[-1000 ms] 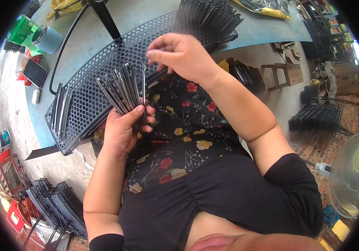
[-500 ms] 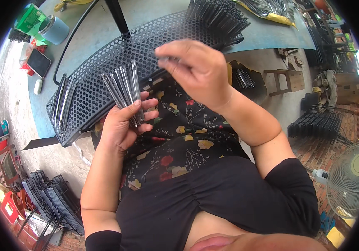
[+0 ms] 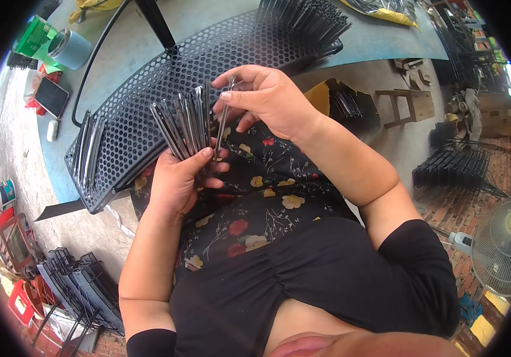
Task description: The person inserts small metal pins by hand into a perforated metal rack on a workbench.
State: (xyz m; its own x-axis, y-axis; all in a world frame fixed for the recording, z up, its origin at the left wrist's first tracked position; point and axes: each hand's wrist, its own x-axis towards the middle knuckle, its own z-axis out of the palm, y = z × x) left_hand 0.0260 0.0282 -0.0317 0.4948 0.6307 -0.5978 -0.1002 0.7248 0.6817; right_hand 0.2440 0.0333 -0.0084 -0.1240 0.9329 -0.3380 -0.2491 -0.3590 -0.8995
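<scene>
My left hand (image 3: 175, 178) is closed round the lower ends of a fanned bundle of thin black metal rods (image 3: 187, 122), thumb pressed across them. Close to its right side, my right hand (image 3: 279, 104) pinches a single thin black rod (image 3: 224, 119) between thumb and fingers, its lower end by the left fingertips. Behind both hands stretches a curved black perforated metal panel (image 3: 142, 89). A small bunch of similar rods (image 3: 90, 152) lies on the panel's left end. Toward the panel's far right end sits a large heap of rods (image 3: 306, 24).
On the blue-grey table stand a light blue cup (image 3: 71, 49) and a green container (image 3: 31, 35), near a dark-screened phone (image 3: 53, 97). A black post (image 3: 155, 24) rises behind the panel. Right are a wooden stool (image 3: 407, 107), stacked black racks (image 3: 452, 169) and a fan (image 3: 502, 244).
My right hand has come down and left toward the bundle, and the rod in its fingers now shows clearly. The left hand keeps its hold and has shifted slightly.
</scene>
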